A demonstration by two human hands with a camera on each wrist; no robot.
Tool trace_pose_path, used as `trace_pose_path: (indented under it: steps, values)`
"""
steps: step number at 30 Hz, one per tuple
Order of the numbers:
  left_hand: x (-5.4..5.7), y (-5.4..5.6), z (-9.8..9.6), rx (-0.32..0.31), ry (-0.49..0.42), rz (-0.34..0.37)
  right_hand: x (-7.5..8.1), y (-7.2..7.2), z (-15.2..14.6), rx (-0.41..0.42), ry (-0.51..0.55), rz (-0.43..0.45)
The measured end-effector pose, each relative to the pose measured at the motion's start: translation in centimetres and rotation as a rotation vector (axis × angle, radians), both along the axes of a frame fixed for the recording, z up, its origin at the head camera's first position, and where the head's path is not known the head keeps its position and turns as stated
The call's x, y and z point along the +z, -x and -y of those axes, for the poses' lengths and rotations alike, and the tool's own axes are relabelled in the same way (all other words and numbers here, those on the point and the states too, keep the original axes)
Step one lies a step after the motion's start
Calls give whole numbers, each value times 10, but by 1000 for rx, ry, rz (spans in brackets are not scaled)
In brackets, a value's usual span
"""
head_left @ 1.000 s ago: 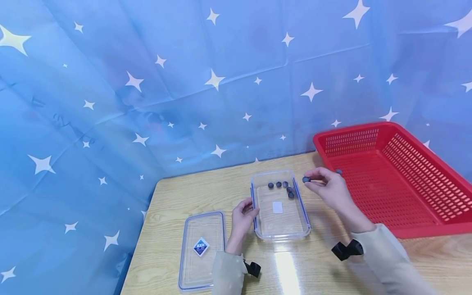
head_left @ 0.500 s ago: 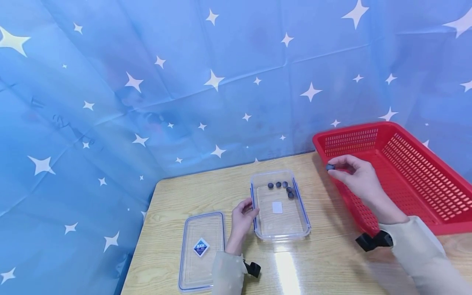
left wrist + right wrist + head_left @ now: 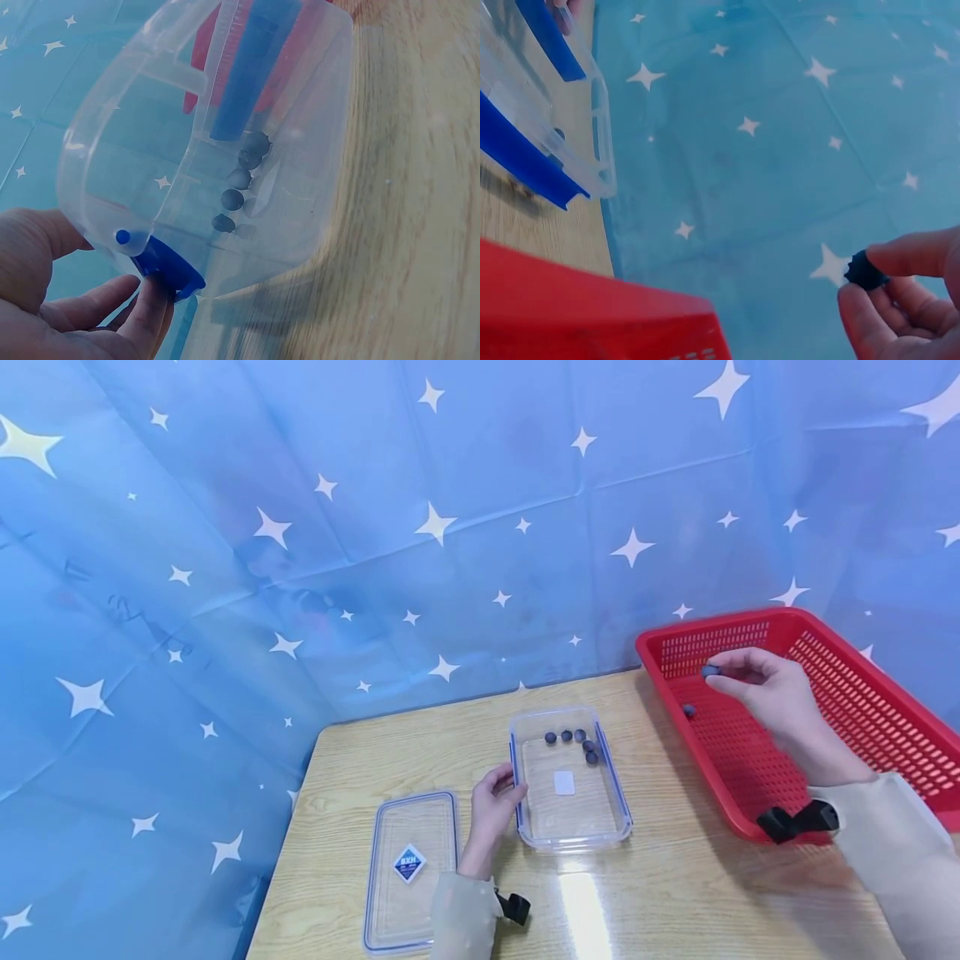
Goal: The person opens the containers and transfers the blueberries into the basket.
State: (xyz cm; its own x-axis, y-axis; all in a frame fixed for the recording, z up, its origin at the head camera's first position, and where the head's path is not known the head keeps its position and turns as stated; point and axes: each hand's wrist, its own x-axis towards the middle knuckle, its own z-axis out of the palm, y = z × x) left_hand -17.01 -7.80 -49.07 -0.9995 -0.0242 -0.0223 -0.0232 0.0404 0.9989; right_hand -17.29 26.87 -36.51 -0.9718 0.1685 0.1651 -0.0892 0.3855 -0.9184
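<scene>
My right hand (image 3: pixel 783 706) is over the red basket (image 3: pixel 757 760), pinching a blueberry (image 3: pixel 710 670) between thumb and fingertips. The right wrist view shows the same dark berry (image 3: pixel 866 271) with its ragged crown outward. Another blueberry (image 3: pixel 688 711) lies inside the basket near its left wall. At the middle of the table stands a clear plastic box (image 3: pixel 573 822) with blue side latches. Several blueberries (image 3: pixel 232 199) sit in its far right part, in a bent row. My left hand (image 3: pixel 493 806) holds the box's left side, its fingers at the blue latch (image 3: pixel 169 266).
A clear lid (image 3: pixel 386 893) with a blue rim and a diamond label lies left of the box, partly under my left sleeve. A blue curtain (image 3: pixel 450 568) with white stars hangs along the table's (image 3: pixel 345 760) back and left edges.
My right hand has carried the blueberry rightward, from beside the box to over the basket. The berry in the basket shows again beside the hand. The left hand and box stay put.
</scene>
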Motion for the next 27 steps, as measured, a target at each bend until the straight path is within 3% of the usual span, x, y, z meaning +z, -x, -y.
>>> trace_pose_path:
  steps: [3, 7, 15, 27]
  values:
    - [4, -1, 0, 0, -13, 12, -1, 6, -9, -5, 48, 31]
    - [0, 0, 0, 8, -25, 18, -3, 16, -22, 3, 150, 60]
    - [-11, 5, 1, 11, 14, -15, -14, 33, -45, 74, 626, 76]
    - [-8, 4, 1, 4, 6, 0, -40, 51, -63, 22, 699, 136]
